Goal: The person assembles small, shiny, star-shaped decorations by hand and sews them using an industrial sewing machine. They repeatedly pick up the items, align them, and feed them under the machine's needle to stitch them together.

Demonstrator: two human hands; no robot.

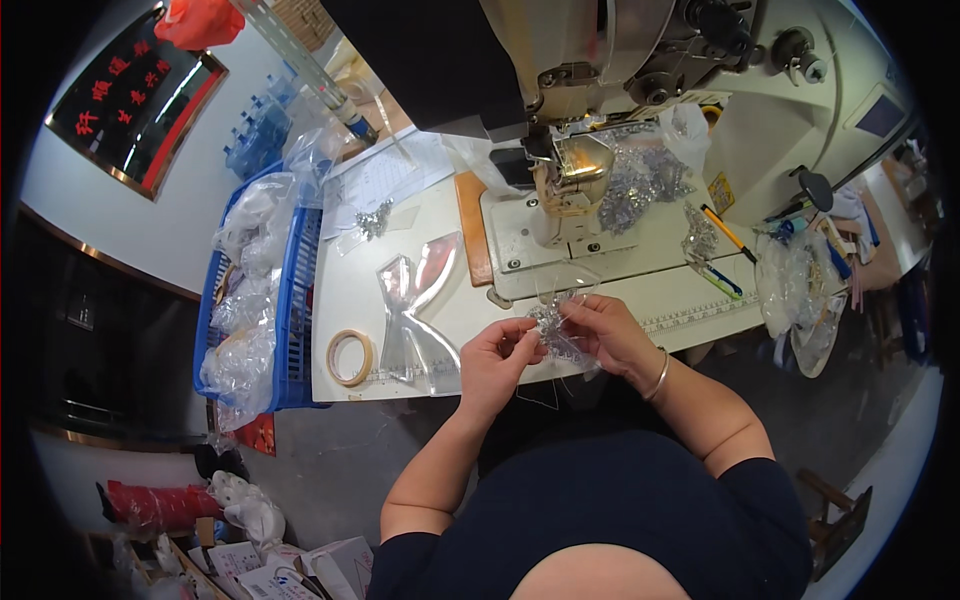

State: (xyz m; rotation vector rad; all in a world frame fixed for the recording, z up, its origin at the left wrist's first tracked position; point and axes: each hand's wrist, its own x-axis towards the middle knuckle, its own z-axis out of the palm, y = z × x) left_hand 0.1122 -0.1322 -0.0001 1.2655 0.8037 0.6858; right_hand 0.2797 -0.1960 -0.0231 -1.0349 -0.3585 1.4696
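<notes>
White table (345, 295): tape roll (369, 358), clear plastic pieces (398, 330), paper sheets (395, 168), orange-and-black pen (728, 233), sewing machine (640, 60).

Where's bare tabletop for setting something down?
Bare white tabletop lies between the blue basket, tape roll and clear plastic pieces. Crowded: right of the sewing head, with a silvery heap, and between left hand and right hand, around a silvery bundle.

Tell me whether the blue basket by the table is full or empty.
Full, as far as shows: in the blue basket, clear plastic bags heap up past its top edge; the bottom is hidden.
</notes>
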